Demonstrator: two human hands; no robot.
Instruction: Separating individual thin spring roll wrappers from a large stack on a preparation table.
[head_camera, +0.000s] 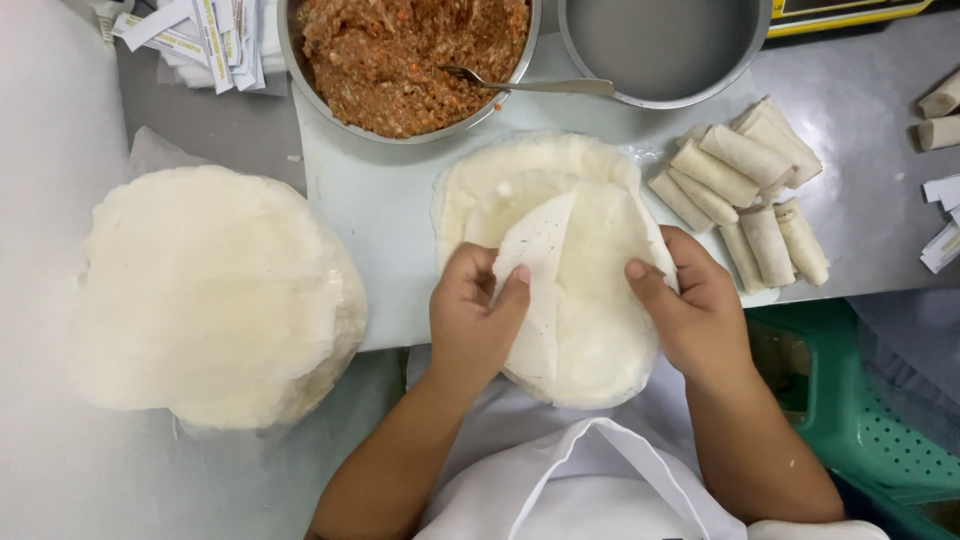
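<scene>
A small stack of thin white round wrappers (520, 175) lies on a white board (370, 210) in front of me. My left hand (472, 320) pinches the near edge of the top wrapper (580, 290) between thumb and fingers. This sheet is partly peeled up and folded toward me. My right hand (695, 305) grips the same sheet's right edge with the thumb on top. Both hands hold the sheet above the board's near edge.
A large stack of wrappers (210, 290) sits at the left. Behind are a metal bowl of reddish-brown minced filling (400, 50) with a spoon (540, 86), and a metal bowl of grey liquid (660, 45). Several finished rolls (745, 195) lie at right. A green plastic crate (860, 420) stands lower right.
</scene>
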